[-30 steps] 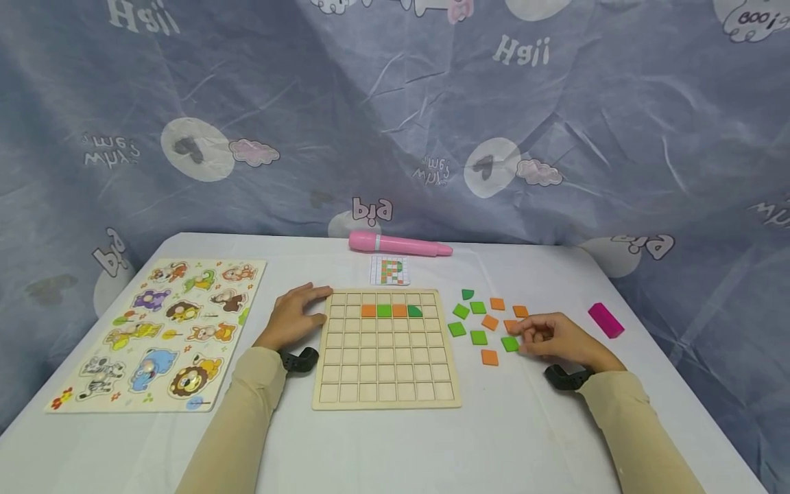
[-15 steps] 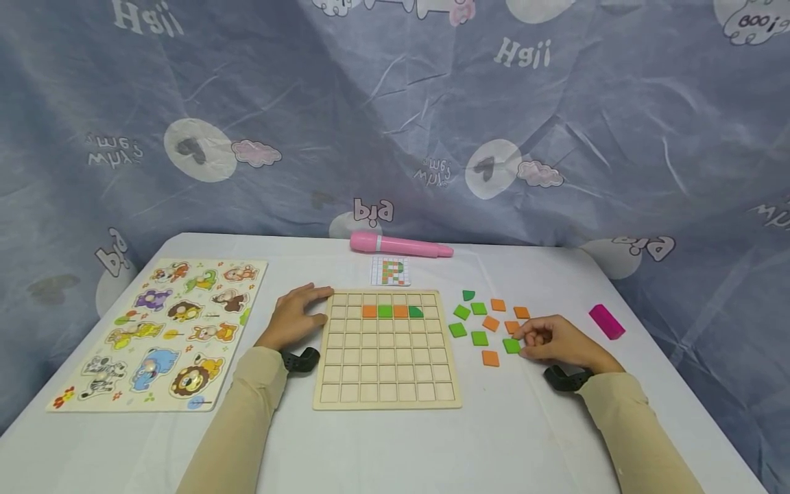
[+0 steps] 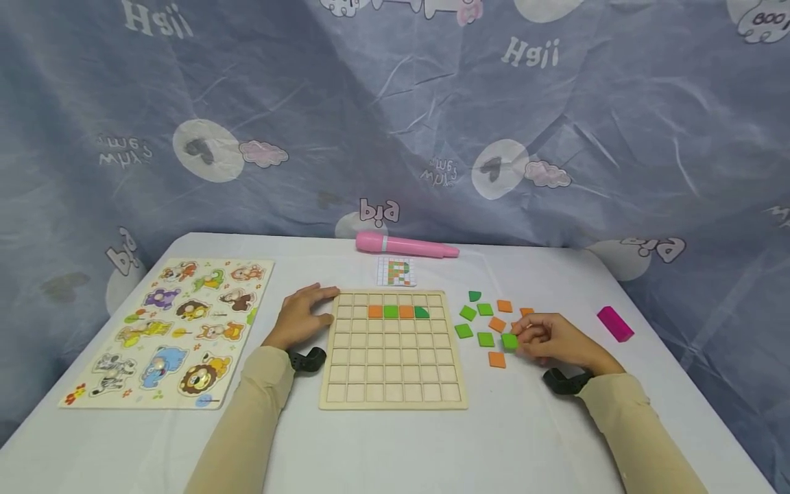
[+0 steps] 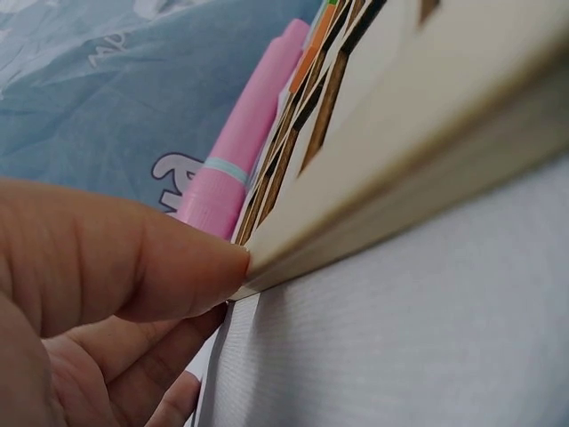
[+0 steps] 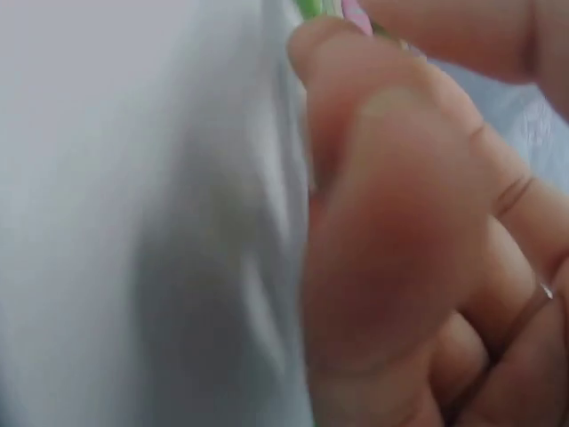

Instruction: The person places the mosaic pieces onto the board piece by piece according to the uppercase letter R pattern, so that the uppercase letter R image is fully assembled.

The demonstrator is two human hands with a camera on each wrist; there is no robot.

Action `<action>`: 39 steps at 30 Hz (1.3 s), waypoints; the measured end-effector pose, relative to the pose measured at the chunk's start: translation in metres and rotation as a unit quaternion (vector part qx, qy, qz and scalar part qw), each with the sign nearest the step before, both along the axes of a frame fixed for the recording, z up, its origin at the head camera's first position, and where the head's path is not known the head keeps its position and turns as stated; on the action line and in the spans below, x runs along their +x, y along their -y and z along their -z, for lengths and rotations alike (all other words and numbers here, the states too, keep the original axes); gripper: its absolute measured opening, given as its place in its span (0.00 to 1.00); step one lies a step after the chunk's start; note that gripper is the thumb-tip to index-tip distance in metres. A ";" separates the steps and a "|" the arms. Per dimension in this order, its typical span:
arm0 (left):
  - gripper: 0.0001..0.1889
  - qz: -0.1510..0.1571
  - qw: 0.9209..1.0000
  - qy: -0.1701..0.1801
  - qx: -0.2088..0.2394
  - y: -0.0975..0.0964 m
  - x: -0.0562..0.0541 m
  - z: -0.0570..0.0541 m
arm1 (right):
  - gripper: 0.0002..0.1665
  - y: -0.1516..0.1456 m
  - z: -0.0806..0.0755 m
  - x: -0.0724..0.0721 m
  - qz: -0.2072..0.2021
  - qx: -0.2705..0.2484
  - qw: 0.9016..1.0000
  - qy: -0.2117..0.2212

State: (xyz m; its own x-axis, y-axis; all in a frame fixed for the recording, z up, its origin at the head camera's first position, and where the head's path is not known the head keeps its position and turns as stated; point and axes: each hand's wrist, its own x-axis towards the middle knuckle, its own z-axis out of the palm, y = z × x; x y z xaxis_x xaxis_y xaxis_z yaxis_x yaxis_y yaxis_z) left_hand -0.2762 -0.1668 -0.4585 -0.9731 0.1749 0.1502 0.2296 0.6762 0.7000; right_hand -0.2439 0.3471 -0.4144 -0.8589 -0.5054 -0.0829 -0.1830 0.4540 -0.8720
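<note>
A wooden grid board (image 3: 393, 405) lies flat in the middle of the table in the head view. One of its upper rows holds an orange, a green and another orange square tile, then a dark green quarter-round tile (image 3: 421, 313). My left hand (image 3: 299, 319) rests at the board's far left corner, thumb and fingertips touching its edge. Between thumb and fingertips my right hand (image 3: 555, 339) pinches a green square tile (image 3: 509, 342), tilted up among the loose tiles. The right wrist view hides most of this tile behind the fingers.
Loose green and orange tiles (image 3: 485, 339) lie right of the board. Behind it are a pattern card (image 3: 397, 272) and a pink marker-shaped stick (image 3: 407, 246). An animal puzzle board (image 3: 166, 336) lies at left, a magenta block (image 3: 614, 324) at far right.
My right hand has taken the green square tile between its fingertips and tipped it up from the table. The left hand stays at the board's corner. The head view has shifted slightly.
</note>
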 end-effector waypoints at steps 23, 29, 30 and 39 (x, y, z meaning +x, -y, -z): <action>0.31 0.003 1.000 -0.003 -0.003 0.001 0.000 0.002 | 0.18 0.117 -0.007 -0.028 -0.006 0.006 1.000 0.003; 0.30 0.006 1.000 -0.003 -0.003 0.000 -0.001 0.001 | 0.17 0.144 -0.008 -0.032 -0.015 -0.006 1.000 -0.001; 0.30 0.006 1.000 -0.003 -0.003 0.000 -0.001 0.001 | 0.17 0.148 -0.008 -0.032 -0.016 -0.008 1.000 0.000; 0.31 0.003 1.000 0.000 0.000 0.001 0.000 0.000 | 0.15 0.184 -0.011 -0.037 -0.013 0.016 1.000 0.008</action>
State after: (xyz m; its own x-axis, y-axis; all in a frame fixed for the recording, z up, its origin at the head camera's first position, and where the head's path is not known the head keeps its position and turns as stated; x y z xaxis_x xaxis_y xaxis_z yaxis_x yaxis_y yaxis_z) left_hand -0.2765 -0.1673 -0.4589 -0.9722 0.1806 0.1493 0.2330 0.6754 0.6997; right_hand -0.2805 0.1630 -0.4036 -0.8443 -0.5239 -0.1126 -0.1812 0.4769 -0.8601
